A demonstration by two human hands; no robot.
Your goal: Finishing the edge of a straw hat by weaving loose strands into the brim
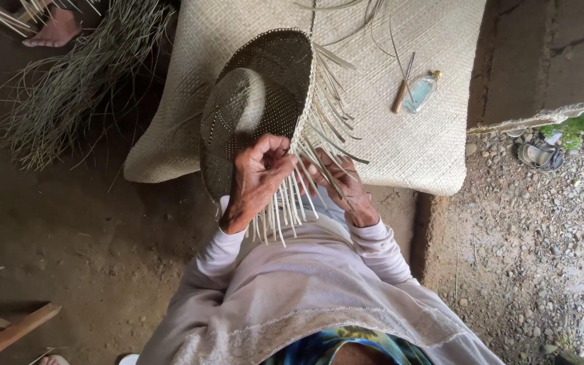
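Looking down from the head camera, much is hidden: the loose straw strips (285, 203) fan over both hands, so the right hand (343, 186) shows only in part behind them, its fingers curled among the strips, pinching some. The left hand (258, 179) is closed on the brim edge of the woven hat (258, 101), fingertips bent onto the strips where weave ends. The hat is held over the near edge of a pale woven mat (400, 135), tilted so its domed crown and perforated brim face up; its far rim ends in frayed, unwoven strands. On the mat, well apart from the hands, lie a small clear glass bottle (420, 92) with a gold cap and, just beside it, a thin wooden stick (401, 94). A heap of dry grass (69, 94) lies at upper left, and beyond it another person's bare foot (54, 30), cut off by the frame. Gravel (535, 223) fills the right side.
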